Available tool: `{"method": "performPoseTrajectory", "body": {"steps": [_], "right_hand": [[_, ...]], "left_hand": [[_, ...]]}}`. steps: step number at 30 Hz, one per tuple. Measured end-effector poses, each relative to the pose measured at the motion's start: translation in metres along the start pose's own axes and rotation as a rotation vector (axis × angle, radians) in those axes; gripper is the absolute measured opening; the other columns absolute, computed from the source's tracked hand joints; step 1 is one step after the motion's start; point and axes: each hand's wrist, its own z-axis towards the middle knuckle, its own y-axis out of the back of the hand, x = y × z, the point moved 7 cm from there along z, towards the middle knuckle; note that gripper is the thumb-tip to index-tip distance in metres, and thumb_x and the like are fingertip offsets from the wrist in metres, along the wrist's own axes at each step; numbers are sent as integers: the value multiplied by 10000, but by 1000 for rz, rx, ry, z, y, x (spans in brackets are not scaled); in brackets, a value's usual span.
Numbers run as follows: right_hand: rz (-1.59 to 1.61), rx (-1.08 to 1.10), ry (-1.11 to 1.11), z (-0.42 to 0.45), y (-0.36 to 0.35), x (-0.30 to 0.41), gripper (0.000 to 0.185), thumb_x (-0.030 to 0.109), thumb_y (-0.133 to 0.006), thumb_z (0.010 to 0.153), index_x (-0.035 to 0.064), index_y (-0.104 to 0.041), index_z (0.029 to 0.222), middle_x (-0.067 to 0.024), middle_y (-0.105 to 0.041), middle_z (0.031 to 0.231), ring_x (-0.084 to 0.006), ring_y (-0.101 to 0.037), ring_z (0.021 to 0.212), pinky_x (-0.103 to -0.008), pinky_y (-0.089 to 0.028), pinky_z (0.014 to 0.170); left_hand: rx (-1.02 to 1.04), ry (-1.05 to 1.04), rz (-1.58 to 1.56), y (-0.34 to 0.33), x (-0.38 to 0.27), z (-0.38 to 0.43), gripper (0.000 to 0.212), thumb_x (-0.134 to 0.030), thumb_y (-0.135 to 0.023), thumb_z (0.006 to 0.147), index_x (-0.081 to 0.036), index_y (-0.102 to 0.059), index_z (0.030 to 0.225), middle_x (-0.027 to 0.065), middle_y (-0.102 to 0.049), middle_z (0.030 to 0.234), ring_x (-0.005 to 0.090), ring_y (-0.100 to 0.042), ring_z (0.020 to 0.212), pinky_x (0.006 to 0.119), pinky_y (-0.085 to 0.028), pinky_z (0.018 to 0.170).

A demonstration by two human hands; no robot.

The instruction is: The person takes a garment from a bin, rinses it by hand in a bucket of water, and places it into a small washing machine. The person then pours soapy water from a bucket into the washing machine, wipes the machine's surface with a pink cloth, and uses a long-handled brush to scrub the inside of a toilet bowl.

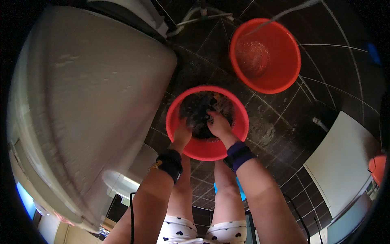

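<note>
In front of me a pinkish-red plastic basin [207,152] stands on the floor. Inside it lies wet dark cloth [198,106] in water, with a small orange patch showing near its far side. My left hand [183,129] reaches in at the basin's left side, its fingertips blurred and partly lost against the cloth. At the right, my right hand [219,124] touches the cloth with bent fingers, the thumb apart from them. Whether either hand grips the fabric is hidden. Dark bands wrap both wrists.
Beyond the basin, to the right, an orange-red tub [283,61] holds some water, its surface rippled. A thin hose [292,11] reaches over its rim. A large pale appliance or cabinet [106,76] fills the left side. Dark floor tiles [268,119] look wet; a white panel [341,164] stands right.
</note>
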Motion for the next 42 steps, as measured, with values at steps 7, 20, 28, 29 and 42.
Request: {"method": "performPoseTrajectory", "body": {"steps": [7, 20, 28, 29, 42], "right_hand": [[-325, -142, 345, 67, -30, 7, 604, 94, -580, 697, 128, -371, 1263, -176, -427, 1223, -341, -464, 1061, -382, -424, 858], [-321, 2, 73, -15, -27, -37, 446, 192, -640, 686, 183, -523, 1115, -141, -574, 956, -314, -529, 922, -380, -460, 771], [207, -218, 137, -106, 8, -4, 239, -40, -556, 598, 124, -635, 751, -103, -467, 675, -276, -506, 706, -346, -420, 623], [206, -224, 132, -115, 9, -2, 239, -40, -556, 598, 124, -635, 751, -103, -467, 675, -276, -506, 706, -346, -420, 623], [942, -436, -155, -161, 40, -36, 209, 38, -543, 695, 65, -411, 856, -13, -403, 818, -137, -407, 794, -255, -347, 709]], "left_hand": [[-195, -130, 179, 7, -23, 74, 773, -77, -551, 722, -109, -114, 1358, 211, -288, 1321, 347, -392, 1130, 406, -406, 866], [39, -64, 264, -29, 1, 23, 520, -215, -654, 682, -77, -414, 1123, 195, -602, 884, 367, -563, 883, 427, -438, 754], [-295, -288, 30, 31, -21, -65, 251, -54, -626, 594, -28, -490, 804, 152, -470, 866, 336, -472, 848, 376, -401, 729], [-452, -437, -70, 48, -37, -88, 202, -15, -605, 584, -16, -471, 735, 137, -432, 848, 316, -448, 822, 352, -397, 695], [-34, -588, -496, 97, -124, -227, 163, 67, -557, 554, -32, -438, 606, 99, -449, 832, 241, -475, 784, 288, -379, 668]]}}
